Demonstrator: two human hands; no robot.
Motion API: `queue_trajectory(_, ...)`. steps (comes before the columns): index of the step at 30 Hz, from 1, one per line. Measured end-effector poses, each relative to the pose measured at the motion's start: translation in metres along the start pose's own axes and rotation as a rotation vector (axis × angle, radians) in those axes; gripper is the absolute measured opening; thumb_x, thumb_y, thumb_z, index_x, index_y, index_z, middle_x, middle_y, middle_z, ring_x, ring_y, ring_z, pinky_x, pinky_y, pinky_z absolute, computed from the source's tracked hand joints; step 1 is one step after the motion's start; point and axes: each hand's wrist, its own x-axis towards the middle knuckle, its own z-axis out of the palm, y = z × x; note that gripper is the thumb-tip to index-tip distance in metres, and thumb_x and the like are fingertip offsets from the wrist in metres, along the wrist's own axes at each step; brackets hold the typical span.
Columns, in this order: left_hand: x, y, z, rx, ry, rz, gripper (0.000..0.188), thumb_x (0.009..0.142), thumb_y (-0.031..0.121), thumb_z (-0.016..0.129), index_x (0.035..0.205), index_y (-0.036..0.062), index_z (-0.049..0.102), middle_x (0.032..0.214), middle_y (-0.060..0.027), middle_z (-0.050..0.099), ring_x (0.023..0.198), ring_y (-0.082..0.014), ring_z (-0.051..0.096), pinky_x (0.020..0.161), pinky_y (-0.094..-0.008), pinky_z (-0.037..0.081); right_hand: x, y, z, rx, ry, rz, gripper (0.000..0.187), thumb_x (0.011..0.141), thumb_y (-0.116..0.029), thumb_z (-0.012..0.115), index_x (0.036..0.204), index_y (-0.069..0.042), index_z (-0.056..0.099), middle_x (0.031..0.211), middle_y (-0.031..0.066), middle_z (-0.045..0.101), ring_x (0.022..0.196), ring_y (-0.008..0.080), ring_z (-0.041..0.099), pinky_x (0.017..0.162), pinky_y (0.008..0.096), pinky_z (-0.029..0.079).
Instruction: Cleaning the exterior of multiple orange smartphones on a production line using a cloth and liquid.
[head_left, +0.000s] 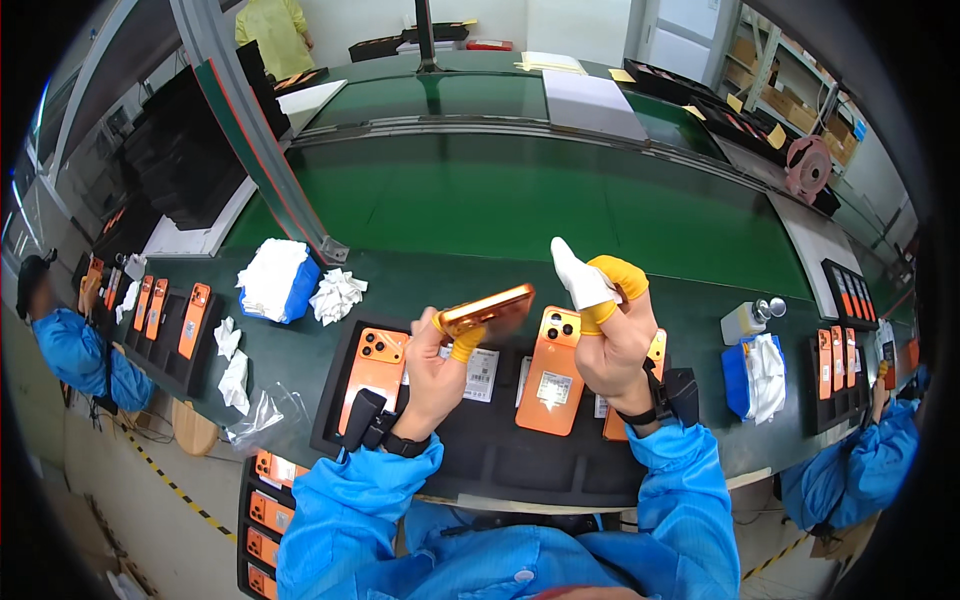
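Observation:
My left hand [437, 385], yellow finger cots on its fingers, grips an orange phone [490, 308] tilted nearly edge-on above the tray. White wipe cloth [578, 272] is wrapped over a fingertip of my right hand [615, 352], which also wears yellow cots and is held up apart from the phone. Below both hands lies a black compartment tray [500, 472]. In it rest an orange phone [374, 368] at the left, another orange phone [552, 395] with a white label in the middle, and one mostly hidden behind my right hand. A white printed label [481, 375] shows beside my left hand.
A blue box of white wipes [278, 280] and crumpled wipes [338, 297] sit left, near a clear plastic bag [270, 418]. At right stand a pump bottle [745, 322] and another wipe box [757, 380]. A phone tray [262, 545] is lower left. Co-workers sit both sides.

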Motion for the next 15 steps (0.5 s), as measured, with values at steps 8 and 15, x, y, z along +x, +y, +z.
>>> queue_trajectory(8,0.000,0.014,0.001,0.757,0.203,0.407,0.027,0.073,0.007,0.069,0.100,0.0106,0.071,0.066,-0.0009,0.046,0.067,-0.0173,0.041,0.067,-0.0313,0.026,-0.014,-0.013,0.021,-0.075,-0.142,-0.283,0.028,0.052,-0.005,0.065,0.080,0.001,0.065,0.096,0.0159,0.061,0.066,0.0253,0.057,0.051,0.0338,0.045)
queue_trajectory(15,-0.001,0.012,-0.006,0.274,0.160,0.221,0.024,0.084,0.017,0.067,0.105,0.0051,0.063,0.081,-0.0021,0.057,0.075,-0.0143,0.050,0.071,-0.0285,0.036,0.005,0.004,0.008,-0.401,-0.139,-0.238,0.021,0.056,0.001,0.062,0.077,0.001,0.064,0.096,0.0181,0.059,0.069,0.0273,0.053,0.055,0.0366,0.044)
